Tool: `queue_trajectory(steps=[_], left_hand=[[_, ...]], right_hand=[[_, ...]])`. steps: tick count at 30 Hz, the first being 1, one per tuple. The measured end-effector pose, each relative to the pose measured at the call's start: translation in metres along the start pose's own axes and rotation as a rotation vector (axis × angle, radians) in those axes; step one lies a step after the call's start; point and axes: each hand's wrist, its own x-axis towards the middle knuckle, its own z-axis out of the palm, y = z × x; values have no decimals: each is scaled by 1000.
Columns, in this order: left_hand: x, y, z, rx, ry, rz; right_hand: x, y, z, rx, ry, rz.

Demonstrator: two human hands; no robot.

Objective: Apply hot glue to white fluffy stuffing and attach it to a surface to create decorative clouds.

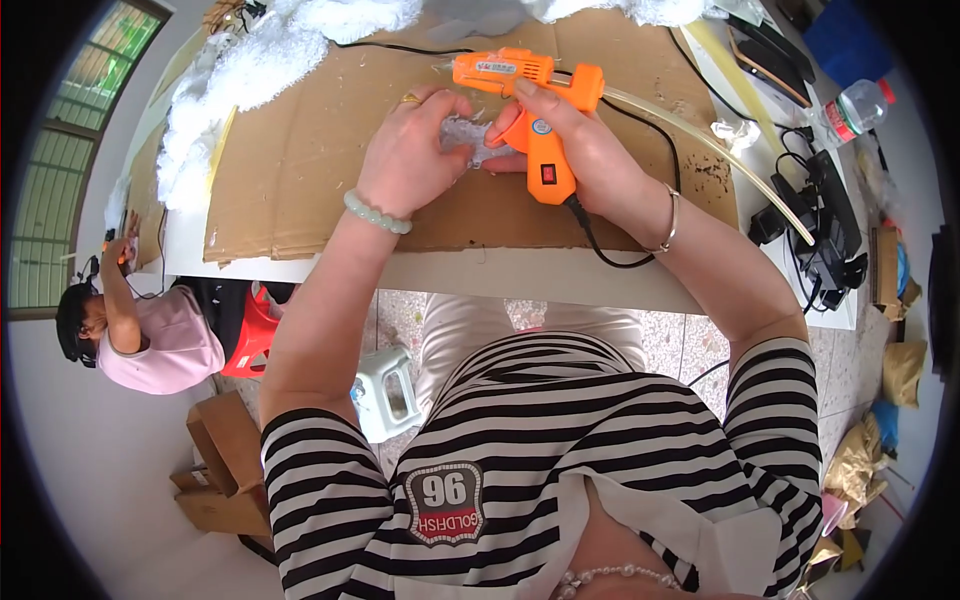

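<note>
My right hand (600, 150) is wrapped around the handle of an orange hot glue gun (550, 175), its nozzle pointing left. A long pale glue stick (700, 132) runs out of the gun's back end toward the right side of the table. My left hand (405, 150) is closed on a small whitish, wispy piece (470, 132) just below the gun's barrel. Fingertips of my right hand also come close to this piece. Its exact kind is unclear, as the fingers cover part of it.
Brown cardboard (290, 190) covers the table under my hands. White fluffy material (250, 75) is heaped at the back left. On the right are a plastic bottle (858, 108), black adapters and cables (815, 215). A co-worker (160, 340) sits at left; a pale stool (388, 390) stands below.
</note>
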Motion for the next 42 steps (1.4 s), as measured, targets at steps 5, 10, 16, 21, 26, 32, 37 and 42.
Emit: queue_trajectory(steps=[5,10,16,21,26,32,37,42], left_hand=[[2,-20,-1,-430,42,-186],[0,-12,-7,-432,94,-119],[-1,-8,7,23,140,161],[-3,-3,3,-58,18,5],[-1,-4,7,56,45,36],[11,-9,6,93,41,30],[31,-12,-8,-167,135,-104],[31,-27,-42,-242,355,-157]], right_hand=[[13,3,-4,31,26,31],[15,-3,-7,60,49,-39],[13,10,-19,75,32,-6],[5,0,-13,100,106,-37],[7,-7,-22,133,124,-101],[6,-18,-31,173,120,-110],[7,-22,-38,174,147,-130],[8,-22,-38,153,119,-127]])
